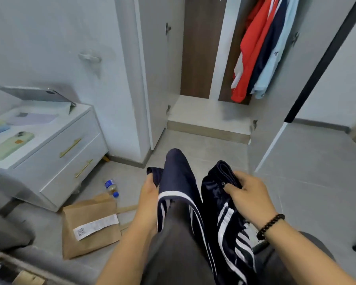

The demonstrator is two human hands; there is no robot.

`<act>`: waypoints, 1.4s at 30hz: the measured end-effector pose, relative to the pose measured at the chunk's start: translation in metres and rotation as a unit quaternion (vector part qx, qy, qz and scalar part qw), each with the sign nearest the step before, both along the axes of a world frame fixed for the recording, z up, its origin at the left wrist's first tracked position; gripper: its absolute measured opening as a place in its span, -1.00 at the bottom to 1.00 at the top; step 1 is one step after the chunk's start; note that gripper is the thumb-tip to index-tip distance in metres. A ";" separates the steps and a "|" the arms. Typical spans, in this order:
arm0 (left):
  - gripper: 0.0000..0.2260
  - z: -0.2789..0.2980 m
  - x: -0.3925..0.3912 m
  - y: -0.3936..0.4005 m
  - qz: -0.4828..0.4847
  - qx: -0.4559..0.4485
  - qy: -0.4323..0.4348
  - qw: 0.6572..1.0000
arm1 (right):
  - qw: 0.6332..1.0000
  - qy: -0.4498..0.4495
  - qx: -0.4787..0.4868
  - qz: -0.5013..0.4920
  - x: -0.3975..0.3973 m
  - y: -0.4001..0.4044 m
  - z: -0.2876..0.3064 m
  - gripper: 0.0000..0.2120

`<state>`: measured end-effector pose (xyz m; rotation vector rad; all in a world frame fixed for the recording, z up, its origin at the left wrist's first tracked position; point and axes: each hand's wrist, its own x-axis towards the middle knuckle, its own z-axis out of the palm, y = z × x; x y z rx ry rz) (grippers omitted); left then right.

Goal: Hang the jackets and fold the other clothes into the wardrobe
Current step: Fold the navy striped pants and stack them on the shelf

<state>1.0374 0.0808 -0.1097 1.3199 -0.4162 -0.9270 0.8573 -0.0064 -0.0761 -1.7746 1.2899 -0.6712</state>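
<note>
Nearest the camera, both bare forearms reach forward over the person's lap; the left hand (150, 199) curls its fingers round one edge of a navy striped garment (224, 219), gripping the cloth beside a raised knee, while the right hand (249, 194), a dark bead bracelet (270, 226) on its wrist, pinches the garment's bunched upper edge between thumb and fingers; the garment is draped across the person's lap and knee, its white stripes running down both halves, so it is well apart from the wardrobe. To the left on the grey floor lies a brown paper bag (90, 223) with a white printed label, and just beyond it a small plastic bottle (111, 188) with a blue cap lies on its side; farther left stands a white drawer unit (56, 153) with gold handles, bearing a pale green phone (10, 146) and a propped tablet (35, 94). Beyond the knee, the wardrobe (208, 118) stands with its doors open, its pale base shelf bare; in the right compartment hang a red jacket (253, 48), a dark navy jacket (269, 46) and a light blue jacket (275, 58), side by side and touching.
</note>
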 end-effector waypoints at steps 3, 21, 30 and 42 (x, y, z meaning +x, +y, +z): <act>-0.91 0.028 -0.030 -0.010 -0.080 -0.014 -0.115 0.990 | 0.998 -0.031 0.036 -0.034 -0.038 0.000 0.014 -0.69; -0.74 0.025 -0.143 0.027 -0.264 0.002 0.052 0.963 | 0.993 -0.098 0.021 -0.058 -0.088 0.089 0.016 -0.71; -0.53 0.018 -0.135 0.029 -0.280 0.066 0.088 0.954 | 0.994 -0.095 0.053 0.015 -0.092 0.100 0.011 -0.86; -0.71 0.020 -0.145 0.041 -0.343 0.091 0.005 0.935 | 0.989 -0.113 0.089 -0.022 -0.123 0.100 0.007 -0.69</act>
